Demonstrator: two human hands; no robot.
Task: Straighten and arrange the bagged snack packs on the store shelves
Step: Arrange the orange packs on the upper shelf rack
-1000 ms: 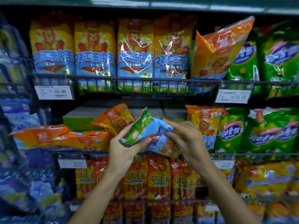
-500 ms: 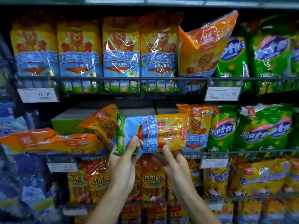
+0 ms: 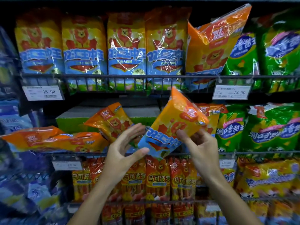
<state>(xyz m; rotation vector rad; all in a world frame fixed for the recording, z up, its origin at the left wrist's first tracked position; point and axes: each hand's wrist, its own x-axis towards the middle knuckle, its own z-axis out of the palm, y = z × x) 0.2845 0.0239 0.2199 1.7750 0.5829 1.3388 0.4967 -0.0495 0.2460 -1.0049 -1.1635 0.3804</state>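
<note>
While the right hand [image 3: 200,147] pinches the orange-and-blue snack pack [image 3: 172,125] between thumb and fingers at its lower right edge, the left hand [image 3: 125,149] stands spread, thumb tip against the pack's bottom blue corner, fingers straight and not curled round it. Pack is held in the air in front of the middle shelf rail [image 3: 243,153], tilted, top corner leaning up and to the right. Judgement: the pinch carries the weight; the open left hand steers the bottom so the pack can be stood upright.

Just behind the left hand, a tilted orange pack [image 3: 112,120] leans in the gap where the held pack would likely go; it may need righting first. Left of it, two flat orange packs [image 3: 53,140] lie on their sides on the same shelf. Right of the held pack, an upright orange pack [image 3: 211,117], then green packs [image 3: 230,127].

Behind these, a green carton [image 3: 71,120] limits depth. On the upper shelf four lion packs [image 3: 125,46] stand straight; one slumped orange bag [image 3: 212,44] leans right against its green neighbours.
</note>
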